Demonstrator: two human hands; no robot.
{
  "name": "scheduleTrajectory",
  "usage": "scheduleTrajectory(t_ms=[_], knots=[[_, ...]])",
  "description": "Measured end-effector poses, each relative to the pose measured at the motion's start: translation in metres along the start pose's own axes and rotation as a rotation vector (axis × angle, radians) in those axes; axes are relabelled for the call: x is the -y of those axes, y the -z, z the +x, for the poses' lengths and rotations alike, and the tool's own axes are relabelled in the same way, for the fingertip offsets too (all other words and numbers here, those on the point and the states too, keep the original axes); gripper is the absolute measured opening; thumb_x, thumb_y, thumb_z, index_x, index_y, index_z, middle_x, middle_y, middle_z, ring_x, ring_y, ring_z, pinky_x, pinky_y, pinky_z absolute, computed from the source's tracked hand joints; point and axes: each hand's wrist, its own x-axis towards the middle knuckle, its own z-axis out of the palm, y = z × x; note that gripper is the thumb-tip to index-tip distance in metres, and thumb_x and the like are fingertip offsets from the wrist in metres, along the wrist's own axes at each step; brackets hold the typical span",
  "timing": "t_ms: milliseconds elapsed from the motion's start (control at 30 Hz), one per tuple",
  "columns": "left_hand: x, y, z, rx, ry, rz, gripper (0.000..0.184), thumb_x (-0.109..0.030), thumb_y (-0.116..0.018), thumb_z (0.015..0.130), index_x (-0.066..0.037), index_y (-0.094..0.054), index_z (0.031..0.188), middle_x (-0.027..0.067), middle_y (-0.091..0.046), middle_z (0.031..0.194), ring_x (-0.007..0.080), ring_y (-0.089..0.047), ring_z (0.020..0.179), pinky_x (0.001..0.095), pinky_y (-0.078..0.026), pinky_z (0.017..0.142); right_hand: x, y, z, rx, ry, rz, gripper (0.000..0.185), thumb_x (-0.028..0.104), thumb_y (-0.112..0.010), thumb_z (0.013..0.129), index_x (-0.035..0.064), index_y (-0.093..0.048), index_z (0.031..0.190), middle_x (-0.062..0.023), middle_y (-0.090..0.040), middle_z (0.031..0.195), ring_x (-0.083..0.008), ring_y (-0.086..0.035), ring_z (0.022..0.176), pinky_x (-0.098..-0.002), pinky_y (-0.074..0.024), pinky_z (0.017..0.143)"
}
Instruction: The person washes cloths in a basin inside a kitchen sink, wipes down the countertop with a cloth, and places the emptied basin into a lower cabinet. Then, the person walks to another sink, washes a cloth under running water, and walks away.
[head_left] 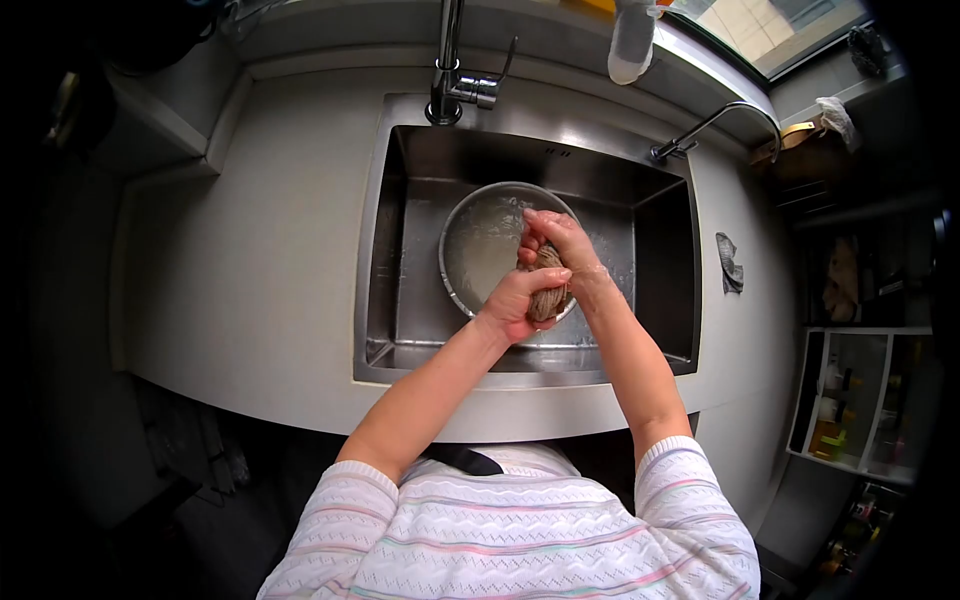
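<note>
In the head view, both my grips are clamped on a brown cloth [548, 296]: my left hand [517, 300] around its lower part, my right hand [556, 236] at its upper end. My fingers hide much of it. It is over the right side of the metal bowl [449, 213], whose rim there is partly covered by my hands. The bowl, inside the sink [665, 250], holds cloudy water [490, 245]; its bottom is hard to make out.
</note>
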Motion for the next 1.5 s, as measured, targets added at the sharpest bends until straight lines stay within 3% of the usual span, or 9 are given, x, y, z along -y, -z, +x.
scheduleTrajectory(t_ms=[333,533,667,767,800,867,900,1167,1500], knots=[[0.029,0.057,0.03,-0.423,-0.161,0.676,0.02,-0.008,-0.061,0.062,-0.004,-0.055,0.08,0.0039,-0.055,0.071,0.016,-0.055,0.06,0.0265,-0.041,0.054,-0.053,0.024,0.024,-0.286,-0.018,-0.272,0.019,0.009,-0.053,0.081,0.0039,-0.047,0.063,-0.0045,-0.048,0.056,-0.0139,-0.05,0.047,-0.0262,-0.0416,0.045],[0.022,0.069,0.03,-0.757,-0.19,1.606,0.037,-0.018,-0.065,0.064,-0.006,-0.053,0.097,0.0167,-0.061,0.086,0.0348,-0.059,0.076,0.041,-0.047,0.069,-0.096,0.039,0.042,-0.575,0.108,-0.189,0.025,0.021,-0.055,0.084,0.0014,-0.052,0.069,-0.0053,-0.052,0.06,-0.0146,-0.052,0.051,-0.0269,-0.0427,0.049],[-0.008,0.075,-0.003,-0.526,-0.378,2.086,0.053,-0.02,-0.072,0.058,-0.008,-0.048,0.104,0.0133,-0.056,0.089,0.0302,-0.057,0.085,0.0421,-0.046,0.071,-0.08,0.059,0.028,-0.53,0.171,-0.472,0.04,0.038,-0.058,0.083,-0.002,-0.059,0.08,-0.0075,-0.06,0.071,-0.0137,-0.055,0.068,-0.0271,-0.0436,0.061],[-0.031,0.066,-0.059,-0.636,-0.46,2.01,0.051,-0.018,-0.072,0.059,-0.008,-0.049,0.104,0.0121,-0.055,0.09,0.0297,-0.056,0.087,0.0402,-0.046,0.071,-0.051,0.105,-0.011,-0.86,0.534,-1.536,0.039,0.029,-0.065,0.075,0.0014,-0.054,0.101,-0.0158,-0.062,0.084,-0.0307,-0.059,0.074,-0.0383,-0.0465,0.072],[-0.035,0.067,-0.075,-0.625,-0.498,2.008,0.051,-0.018,-0.072,0.059,-0.007,-0.049,0.104,0.0117,-0.055,0.09,0.0296,-0.055,0.086,0.0397,-0.046,0.071,-0.063,0.137,-0.02,-0.874,0.548,-1.597,0.047,0.027,-0.065,0.075,0.0029,-0.047,0.111,-0.0194,-0.06,0.085,-0.0352,-0.058,0.076,-0.0422,-0.0459,0.074],[-0.042,0.07,-0.105,-0.615,-0.582,2.0,0.052,-0.019,-0.072,0.059,-0.006,-0.05,0.104,0.0109,-0.054,0.089,0.0293,-0.055,0.084,0.0387,-0.046,0.07,-0.089,0.171,-0.032,-0.782,-0.078,-1.295,0.05,0.023,-0.063,0.076,0.0017,-0.042,0.115,-0.0189,-0.06,0.081,-0.0314,-0.061,0.07,-0.0436,-0.0495,0.067],[-0.043,0.07,-0.117,-0.609,-0.622,1.997,0.052,-0.018,-0.072,0.059,-0.006,-0.05,0.104,0.0109,-0.054,0.089,0.0293,-0.055,0.083,0.0383,-0.046,0.069,-0.072,0.124,-0.048,-0.666,-0.307,-0.853,0.046,0.018,-0.057,0.079,-0.0019,-0.037,0.115,-0.0173,-0.06,0.077,-0.0269,-0.062,0.059,-0.042,-0.0523,0.05],[-0.033,0.083,-0.164,-0.523,-0.809,1.958,0.058,-0.013,-0.074,0.054,-0.005,-0.049,0.105,0.0103,-0.052,0.079,0.0284,-0.053,0.074,0.0364,-0.045,0.063,-0.075,0.094,-0.038,-0.599,-0.212,-0.634,0.021,0.005,-0.04,0.079,-0.0102,-0.046,0.093,-0.0177,-0.056,0.057,-0.0239,-0.057,0.042,-0.0354,-0.0495,0.034],[-0.031,0.088,-0.164,-0.508,-0.875,1.929,0.058,-0.013,-0.075,0.053,-0.005,-0.049,0.104,0.0113,-0.053,0.08,0.0292,-0.053,0.072,0.0368,-0.044,0.061,-0.045,0.067,-0.025,-0.639,-0.174,-0.545,0.021,0.004,-0.04,0.08,-0.0065,-0.042,0.098,-0.0143,-0.054,0.06,-0.0216,-0.053,0.037,-0.0345,-0.0487,0.032]])
